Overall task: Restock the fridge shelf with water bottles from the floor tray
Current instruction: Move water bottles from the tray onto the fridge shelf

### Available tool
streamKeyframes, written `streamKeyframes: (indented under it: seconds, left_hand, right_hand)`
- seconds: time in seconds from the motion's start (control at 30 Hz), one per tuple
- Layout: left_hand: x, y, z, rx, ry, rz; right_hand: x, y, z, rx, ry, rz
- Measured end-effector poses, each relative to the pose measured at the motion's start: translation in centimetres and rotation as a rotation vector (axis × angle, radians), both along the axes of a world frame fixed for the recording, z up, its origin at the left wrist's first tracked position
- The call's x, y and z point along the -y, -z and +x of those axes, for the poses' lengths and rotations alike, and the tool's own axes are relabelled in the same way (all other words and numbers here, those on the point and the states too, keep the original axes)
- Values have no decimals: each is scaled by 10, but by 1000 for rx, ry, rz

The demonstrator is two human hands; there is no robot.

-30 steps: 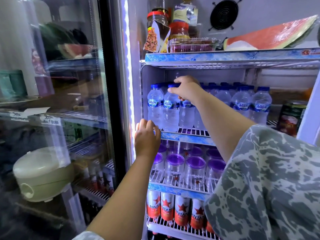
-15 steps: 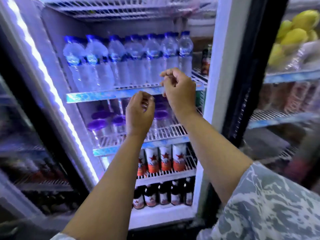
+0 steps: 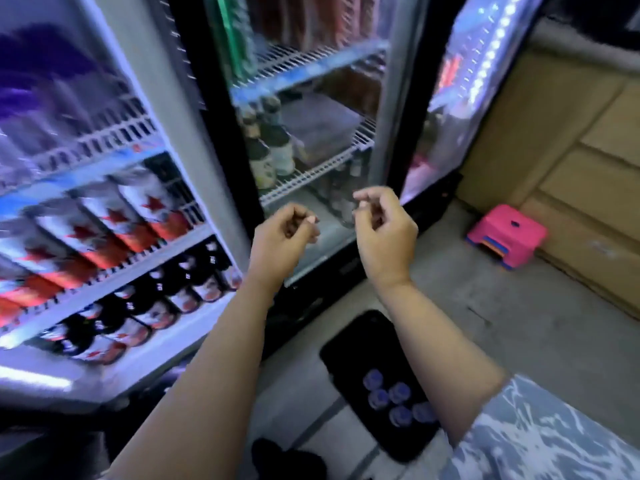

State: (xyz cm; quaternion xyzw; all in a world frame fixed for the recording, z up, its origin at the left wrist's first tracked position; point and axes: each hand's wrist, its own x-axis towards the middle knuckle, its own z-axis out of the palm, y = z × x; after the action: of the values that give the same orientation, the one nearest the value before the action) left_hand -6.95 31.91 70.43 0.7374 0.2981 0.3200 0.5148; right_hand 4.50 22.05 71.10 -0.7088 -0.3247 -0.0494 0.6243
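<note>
Both hands hang in mid-frame in front of the fridge, empty and touching nothing. The left hand [image 3: 282, 233] has its fingers curled loosely toward the palm, thumb near the fingertips, a slack half-closed curl around nothing. The right hand [image 3: 384, 226], just to its right and a little higher, is curled the same way, fingers bent inward with a gap between them and the thumb. The two hands are near each other but apart. A patterned grey sleeve [image 3: 540, 434] shows at the lower right of the frame.

The tray [image 3: 349, 344] is black and lies on the floor [image 3: 519, 323] at the lower centre, below the right forearm, which crosses over its right side. In it stand the bottles [image 3: 398, 400], seen from above as a tight cluster of blue caps toward the near end; the far end of the tray looks bare.

At the left of the frame the open fridge is blurred: a shelf [image 3: 114, 271] of red-and-white cans [image 3: 114, 220] with a star mark, and under it a row of dark bottles [image 3: 145, 306]. Behind the hands, through a glass door [image 3: 311, 133], wire shelves carry a few dark glass bottles. A pink stool [image 3: 507, 235] sits on the floor at the right, beside a beige cabinet [image 3: 571, 150].
</note>
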Motion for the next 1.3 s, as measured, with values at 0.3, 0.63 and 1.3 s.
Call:
streamKeyframes:
  seconds: [0.3,0.63,1.3]
  left_hand:
    - [99,184,90,-248,268,-178]
    - [182,507,160,-519,683,-40]
    - [205,751,217,-987,1281,482]
  right_hand:
    - [167,204,69,-238,354,-323]
    - [272,518,92,-424,571,-517]
    - [309,781,68,-800,485,-534]
